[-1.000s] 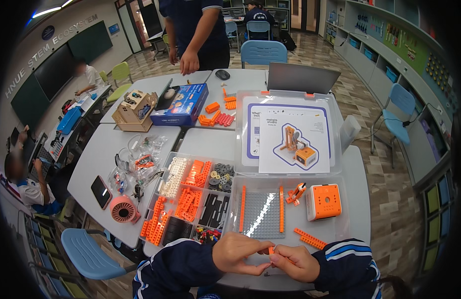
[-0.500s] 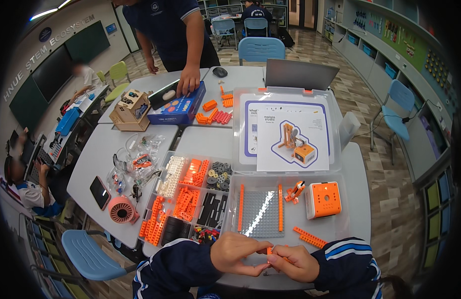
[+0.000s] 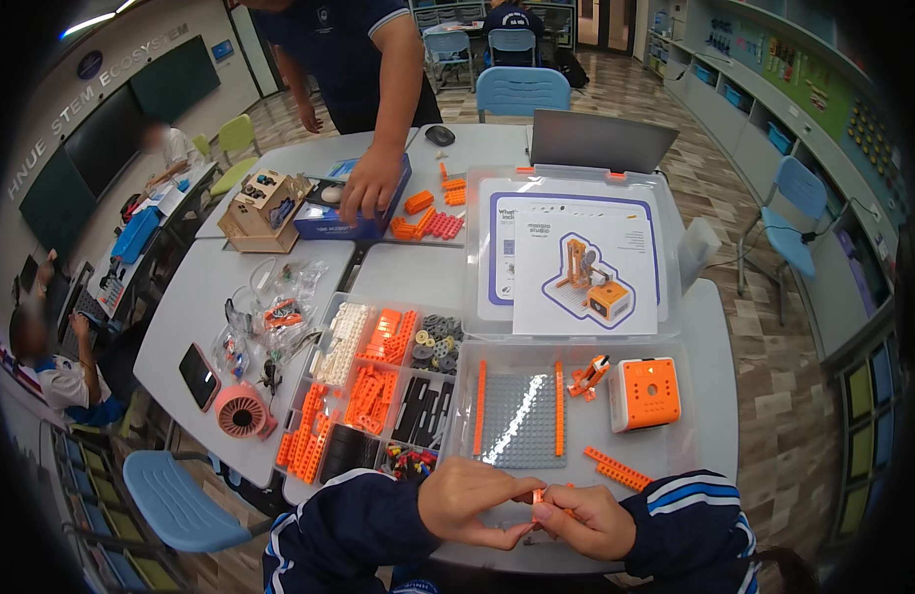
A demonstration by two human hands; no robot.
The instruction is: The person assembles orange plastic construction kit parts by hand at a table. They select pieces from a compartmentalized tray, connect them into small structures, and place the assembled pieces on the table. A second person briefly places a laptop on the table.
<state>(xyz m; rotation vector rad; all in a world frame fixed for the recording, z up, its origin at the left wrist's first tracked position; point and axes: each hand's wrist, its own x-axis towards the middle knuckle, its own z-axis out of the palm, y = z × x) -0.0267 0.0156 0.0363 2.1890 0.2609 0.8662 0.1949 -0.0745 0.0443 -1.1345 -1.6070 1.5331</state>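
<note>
Close to the table's near edge, my left hand [image 3: 474, 502] and my right hand [image 3: 583, 521] meet around a small orange building piece [image 3: 538, 498]. The right thumb and fingers pinch it; its lower part is hidden behind them. My left index finger and thumb are curved to either side, the index tip touching or almost touching the piece. Just beyond my hands lies a grey studded baseplate [image 3: 522, 416] with an orange beam [image 3: 480, 408] along its left side and another orange beam [image 3: 559, 408] along its right. Past my right hand rest loose orange beams [image 3: 618, 469].
A sorting tray [image 3: 314, 388] of orange, white, grey and black parts is at left. An orange-white box [image 3: 645, 396] and small orange assembly [image 3: 589, 377] sit right. Instruction sheets [image 3: 586, 272] lie in the lid. Across the table, a person's hand [image 3: 371, 185] is over a blue box [image 3: 353, 224].
The person across has moved their hand nearer, and the dark flap or slab on the blue box now lies lower. My hands keep nearly the same grip; the view has shifted slightly.
</note>
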